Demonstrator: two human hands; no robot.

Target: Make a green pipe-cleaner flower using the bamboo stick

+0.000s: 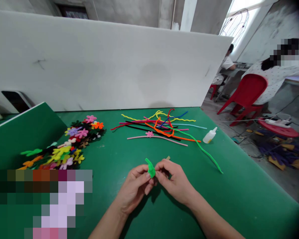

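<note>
A bright green pipe cleaner (151, 170), bent into a small looped shape with one end sticking up, is pinched by my left hand (134, 186) over the near middle of the table. My right hand (175, 182) is closed in a pinch at the right side of the same piece; its fingertips partly hide the contact. A short tan tip (168, 158) shows just behind my right hand, and what it belongs to is hidden. Beyond my hands lie a pale pink pipe cleaner (161, 137) and a small pink flower (149, 134).
Loose pipe cleaners in several colours, including a long green one (204, 151), spread across the green table (109, 199). A white glue bottle (210, 135) stands at right. Finished flowers (62, 152) pile up at left. A white panel (102, 66) rises behind. People sit off to the right.
</note>
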